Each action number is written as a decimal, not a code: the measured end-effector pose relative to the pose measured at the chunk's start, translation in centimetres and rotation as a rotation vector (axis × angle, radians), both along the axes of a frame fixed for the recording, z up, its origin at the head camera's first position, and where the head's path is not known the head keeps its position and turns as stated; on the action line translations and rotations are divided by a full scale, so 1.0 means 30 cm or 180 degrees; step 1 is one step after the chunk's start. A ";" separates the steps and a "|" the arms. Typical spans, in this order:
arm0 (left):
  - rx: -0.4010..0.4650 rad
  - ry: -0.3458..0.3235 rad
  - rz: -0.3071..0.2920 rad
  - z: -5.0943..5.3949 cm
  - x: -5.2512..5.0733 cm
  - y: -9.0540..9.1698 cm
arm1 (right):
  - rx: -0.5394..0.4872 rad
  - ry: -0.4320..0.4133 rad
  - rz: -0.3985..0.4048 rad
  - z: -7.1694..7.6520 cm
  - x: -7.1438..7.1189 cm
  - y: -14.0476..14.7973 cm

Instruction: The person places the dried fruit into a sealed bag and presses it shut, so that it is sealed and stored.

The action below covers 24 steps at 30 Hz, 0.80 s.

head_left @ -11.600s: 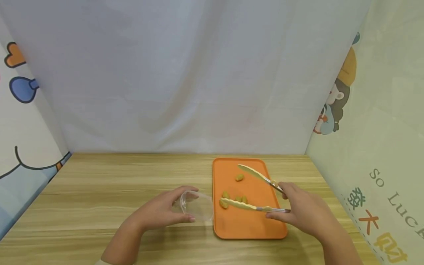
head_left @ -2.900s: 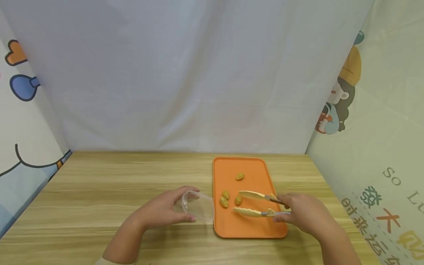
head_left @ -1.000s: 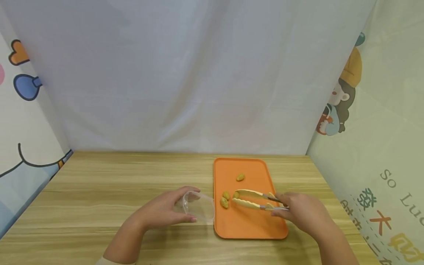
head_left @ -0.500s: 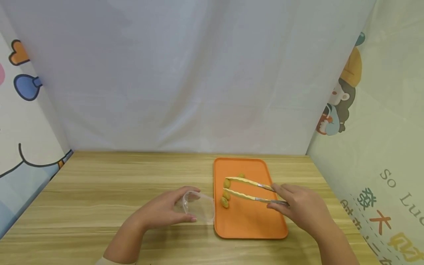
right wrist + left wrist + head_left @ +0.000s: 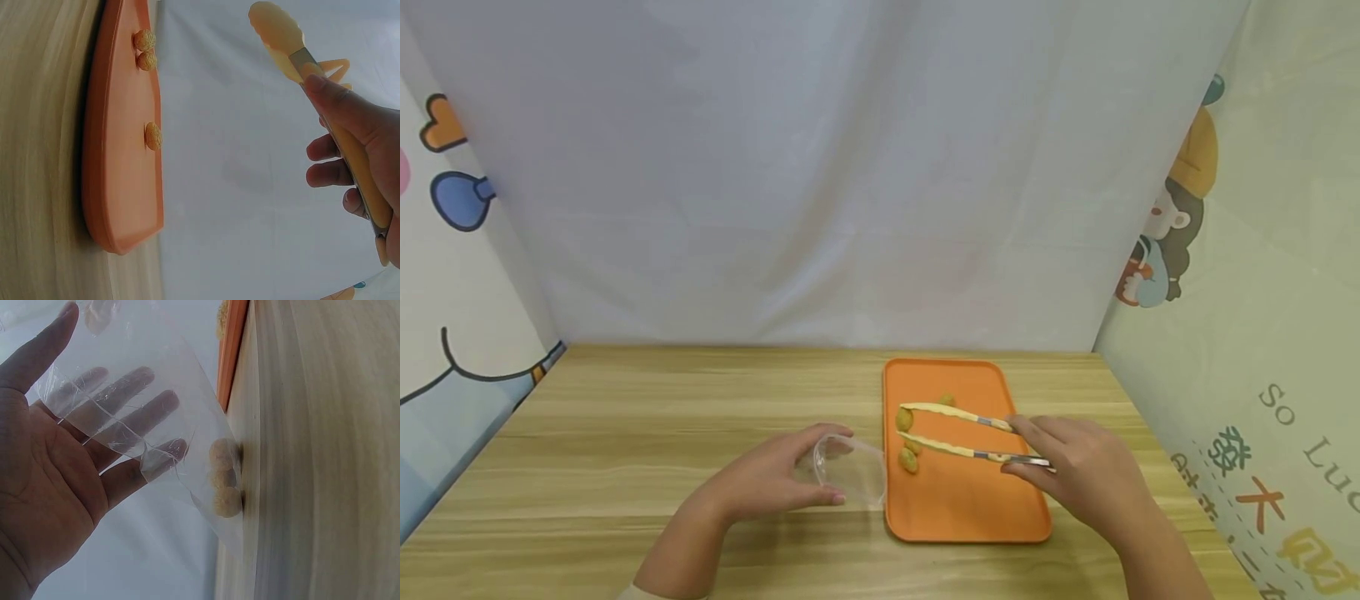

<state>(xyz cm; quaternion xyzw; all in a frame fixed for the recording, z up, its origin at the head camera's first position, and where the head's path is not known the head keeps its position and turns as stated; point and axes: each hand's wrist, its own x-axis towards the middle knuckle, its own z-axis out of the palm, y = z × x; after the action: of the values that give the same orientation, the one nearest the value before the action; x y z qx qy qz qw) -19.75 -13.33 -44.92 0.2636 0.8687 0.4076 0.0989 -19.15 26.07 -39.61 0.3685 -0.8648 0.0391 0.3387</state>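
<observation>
My right hand [image 5: 1078, 467] grips cream-tipped tongs [image 5: 936, 447], held above the orange tray [image 5: 970, 508]. A walnut [image 5: 904, 419] sits between their tips, over the tray's left edge; the right wrist view hides it behind the tong head. Three other walnuts lie on the tray, a touching pair [image 5: 145, 40] and a single one [image 5: 152, 135]. On the left, my left hand [image 5: 775, 472] props up a clear plastic bag [image 5: 200, 437], its spread, fairly straight fingers showing through the film. Several walnuts [image 5: 227, 502] rest at the bag's bottom.
The tray and bag stand side by side on a wood-grain table [image 5: 662, 417]. A pale grey curtain [image 5: 820, 208] closes off the back, and printed cloth walls [image 5: 1247, 358] flank both sides.
One second ago the tongs were around a walnut low over the mid tray. That walnut is now lifted and carried left toward the bag. The left hand stays in place.
</observation>
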 end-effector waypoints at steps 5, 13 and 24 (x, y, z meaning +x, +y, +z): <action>0.0012 -0.0018 -0.0015 0.000 -0.002 0.000 | -0.0018 0.0006 0.0046 0.003 0.005 -0.005; -0.0001 0.0065 0.0025 -0.006 -0.002 -0.001 | -0.0090 -0.0022 0.0185 0.005 0.013 -0.015; 0.0030 -0.0023 -0.0016 -0.003 -0.001 -0.003 | -0.0176 -0.0292 0.0472 -0.005 0.022 -0.026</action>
<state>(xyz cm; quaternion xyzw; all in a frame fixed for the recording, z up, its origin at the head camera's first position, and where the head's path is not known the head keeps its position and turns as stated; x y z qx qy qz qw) -19.77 -13.41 -45.01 0.2648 0.8658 0.4123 0.1018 -18.49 25.30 -39.76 0.4199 -0.8483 0.1048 0.3050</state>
